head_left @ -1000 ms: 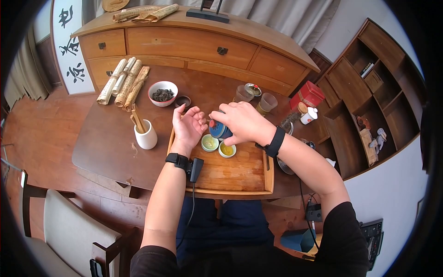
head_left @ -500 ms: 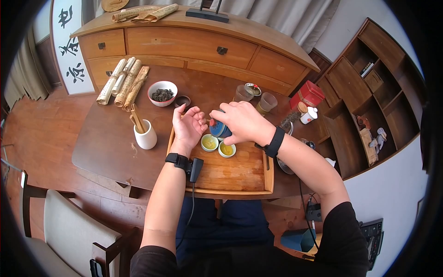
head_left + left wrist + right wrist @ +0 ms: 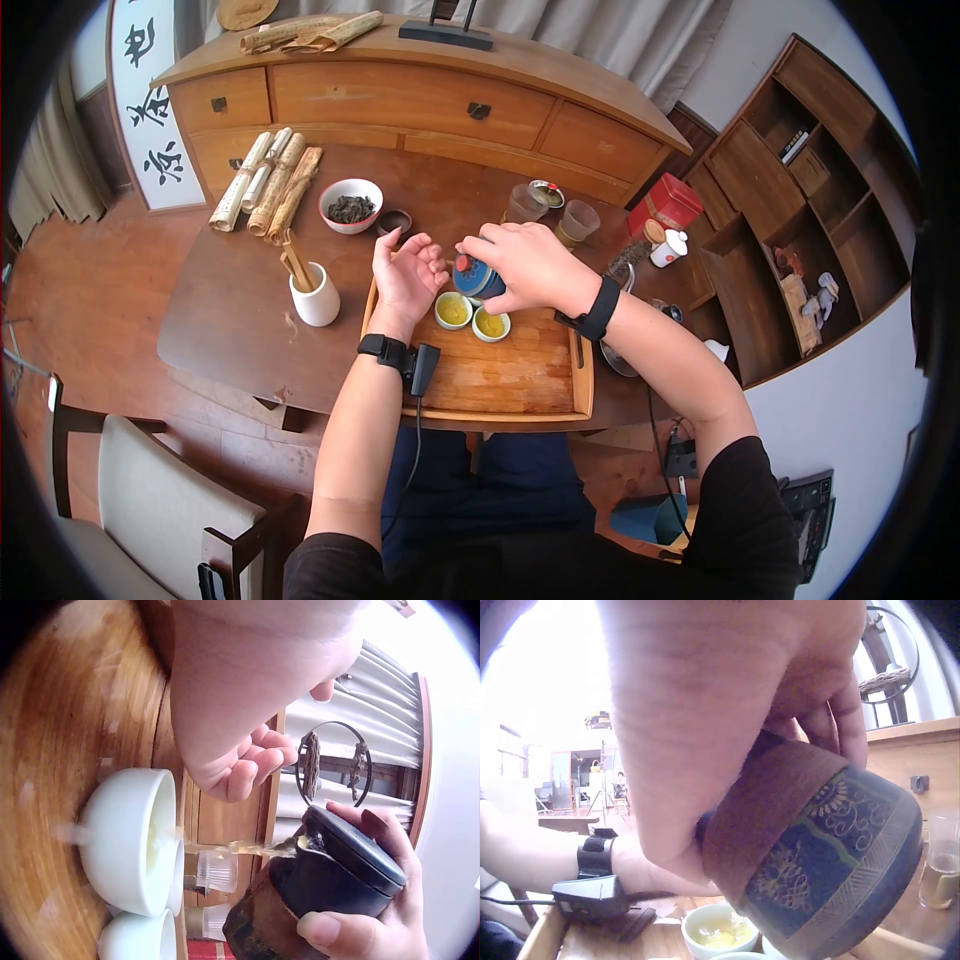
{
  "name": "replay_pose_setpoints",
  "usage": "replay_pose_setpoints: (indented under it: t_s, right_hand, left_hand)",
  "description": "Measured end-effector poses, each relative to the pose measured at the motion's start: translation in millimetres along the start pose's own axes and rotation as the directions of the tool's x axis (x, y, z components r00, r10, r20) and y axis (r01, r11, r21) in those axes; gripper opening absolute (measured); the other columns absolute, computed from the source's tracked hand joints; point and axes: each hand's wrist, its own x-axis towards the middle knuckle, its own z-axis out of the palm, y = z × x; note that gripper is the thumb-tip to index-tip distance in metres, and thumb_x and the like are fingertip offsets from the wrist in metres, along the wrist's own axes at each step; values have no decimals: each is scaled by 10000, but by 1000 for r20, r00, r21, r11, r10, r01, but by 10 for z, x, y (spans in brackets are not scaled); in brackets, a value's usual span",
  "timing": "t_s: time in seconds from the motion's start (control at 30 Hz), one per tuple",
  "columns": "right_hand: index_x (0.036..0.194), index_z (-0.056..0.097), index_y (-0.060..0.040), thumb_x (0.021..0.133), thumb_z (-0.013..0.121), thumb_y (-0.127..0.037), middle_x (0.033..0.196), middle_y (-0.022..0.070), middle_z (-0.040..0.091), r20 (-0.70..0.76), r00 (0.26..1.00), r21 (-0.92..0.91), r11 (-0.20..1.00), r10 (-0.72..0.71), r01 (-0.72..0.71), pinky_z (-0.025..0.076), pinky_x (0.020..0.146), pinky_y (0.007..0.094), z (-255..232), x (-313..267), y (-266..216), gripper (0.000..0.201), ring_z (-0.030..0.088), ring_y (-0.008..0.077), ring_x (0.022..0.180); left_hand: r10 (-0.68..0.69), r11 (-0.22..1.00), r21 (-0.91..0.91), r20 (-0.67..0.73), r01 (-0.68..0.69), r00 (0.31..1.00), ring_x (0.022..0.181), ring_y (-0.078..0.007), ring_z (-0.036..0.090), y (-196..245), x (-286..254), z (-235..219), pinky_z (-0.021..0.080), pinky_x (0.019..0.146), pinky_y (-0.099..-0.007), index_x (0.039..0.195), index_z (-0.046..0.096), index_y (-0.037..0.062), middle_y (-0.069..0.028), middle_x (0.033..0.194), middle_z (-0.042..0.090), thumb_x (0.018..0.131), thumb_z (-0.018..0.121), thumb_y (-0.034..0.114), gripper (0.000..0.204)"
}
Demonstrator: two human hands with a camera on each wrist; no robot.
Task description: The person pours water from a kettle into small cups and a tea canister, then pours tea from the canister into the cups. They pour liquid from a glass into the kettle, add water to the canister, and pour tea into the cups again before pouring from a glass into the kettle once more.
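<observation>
My right hand (image 3: 530, 265) grips a tilted blue pot (image 3: 474, 277) with a brown band; the right wrist view shows the patterned side of the pot (image 3: 832, 862). From its spout, in the left wrist view, a thin yellowish stream falls into a pale green cup (image 3: 124, 840). Two cups of yellow liquid, a left one (image 3: 453, 311) and a right one (image 3: 490, 324), stand side by side on a wooden tray (image 3: 500, 385). Beside the pot, my left hand (image 3: 406, 280) is palm up, fingers loosely curled around nothing. Parts of other cups show in the left wrist view.
Behind the tray are a bowl of dark leaves (image 3: 351, 206), a small dark cup (image 3: 394, 222) and two clear glasses, one at the right (image 3: 578, 222). A white holder (image 3: 316, 296) with wooden tools stands left, near paper rolls (image 3: 270, 185). A red box (image 3: 665, 204) sits right.
The left cup looks fuller and its liquid yellower than a second ago. Both hands have kept nearly the same place, the pot still tilted in my right hand. The head view has shifted slightly.
</observation>
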Motion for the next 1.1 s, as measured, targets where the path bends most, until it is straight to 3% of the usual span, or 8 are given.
replay_pose_setpoints:
  t_s: [0.1, 0.17, 0.23, 0.37, 0.47, 0.57, 0.73, 1.1]
  right_hand:
    - [1086, 597, -162, 611, 853, -343, 957, 83, 630, -79, 996, 132, 991, 35, -24, 535, 761, 405, 12, -130, 62, 569, 666, 299, 911]
    - [1238, 594, -130, 630, 843, -359, 1061, 64, 658, -70, 985, 308, 943, 157, -129, 542, 818, 399, 14, -235, 111, 696, 665, 313, 980]
    - [1232, 585, -118, 653, 842, -364, 1104, 69, 670, -82, 977, 353, 923, 195, -154, 544, 847, 385, 14, -353, 137, 679, 666, 311, 1023]
    - [1190, 569, -114, 679, 847, -348, 1131, 75, 679, -151, 909, 503, 821, 390, -269, 549, 858, 392, 84, -635, 207, 627, 676, 294, 1043]
    - [1197, 551, -84, 672, 882, -331, 1107, 114, 697, -133, 808, 652, 665, 574, -365, 542, 896, 379, 190, -846, 263, 668, 697, 291, 1026]
    - [1201, 540, -72, 667, 892, -336, 1093, 139, 700, -173, 730, 677, 618, 662, -400, 544, 898, 386, 356, -1026, 303, 692, 700, 292, 1019]
    - [1212, 491, -76, 687, 880, -316, 1095, 162, 691, -148, 669, 696, 558, 728, -453, 541, 899, 410, 492, -1194, 233, 697, 690, 329, 1023]
    - [1255, 463, -54, 692, 875, -281, 1137, 191, 655, -188, 606, 740, 517, 773, -430, 522, 930, 427, 782, -1258, 255, 734, 650, 363, 1081]
  left_hand:
    - [-10, 1000, -4, 25, 10, 1000, 686, -184, 480, 1, 1, -27, 374, 598, -311, 894, 574, 93, -36, 752, 526, 871, 542, 542, 450]
    - [-16, 1000, -5, 42, 16, 999, 700, -189, 483, 2, 1, -34, 381, 605, -314, 889, 585, 94, -34, 752, 522, 865, 552, 542, 450]
    - [-15, 1000, -10, 33, 16, 999, 697, -191, 479, 6, -5, -29, 382, 604, -315, 883, 583, 91, -40, 750, 515, 867, 554, 539, 449]
    - [-21, 1000, -18, 35, 22, 999, 695, -193, 478, 10, 2, -42, 385, 604, -316, 878, 585, 91, -45, 748, 513, 871, 556, 533, 443]
    - [-21, 999, -30, 58, 23, 998, 689, -195, 487, 13, -9, -39, 393, 607, -315, 886, 597, 87, -51, 750, 528, 876, 563, 523, 437]
    - [-19, 1000, -11, 26, 19, 999, 682, -188, 478, 10, -22, -16, 375, 594, -310, 895, 575, 90, -47, 756, 523, 875, 557, 522, 432]
    - [-26, 1000, 8, 73, 26, 997, 701, -195, 496, 19, -20, -44, 408, 612, -315, 912, 588, 79, -43, 775, 529, 878, 569, 530, 453]
    - [-32, 998, 50, 48, 30, 998, 727, -199, 503, 7, -41, -23, 414, 644, -322, 920, 590, 76, -45, 789, 536, 863, 582, 521, 449]
